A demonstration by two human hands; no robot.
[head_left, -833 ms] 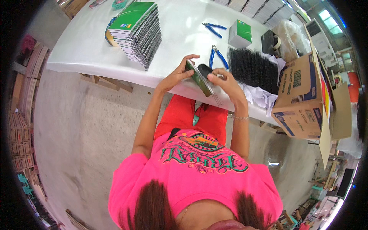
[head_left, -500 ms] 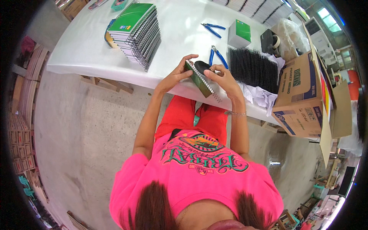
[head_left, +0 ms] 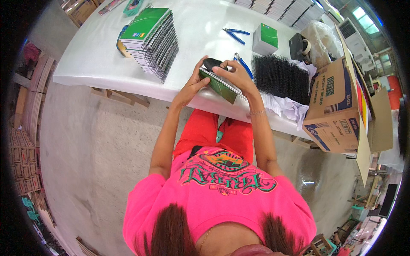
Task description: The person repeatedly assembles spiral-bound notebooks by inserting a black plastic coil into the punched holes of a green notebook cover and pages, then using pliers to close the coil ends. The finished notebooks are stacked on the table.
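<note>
My left hand (head_left: 193, 87) grips a small green notebook (head_left: 220, 88) at the table's near edge, its thumb on the cover. White page edges and a row of binding holes run along its upper side. Loose wire coil (head_left: 243, 97) sticks out at the notebook's right end. My right hand (head_left: 237, 77) is closed, thumb and fingers at a black, rounded object (head_left: 211, 64) against the holed edge. Its exact kind is hard to make out. Just beyond my right hand lie blue-handled cutters (head_left: 244, 66), partly covered by it.
A stack of green spiral notebooks (head_left: 147, 38) stands left. Farther back are other blue cutters (head_left: 236, 36) and a green-topped pad stack (head_left: 265, 38). Black coils (head_left: 282, 77) lie right, beside crumpled paper (head_left: 284, 106) and an open cardboard box (head_left: 331, 102). Bound books (head_left: 279, 10) line the back.
My right hand and the black object have moved left and away from me along the notebook's edge. The notebook has turned, showing more of its green cover. My left hand still holds it.
</note>
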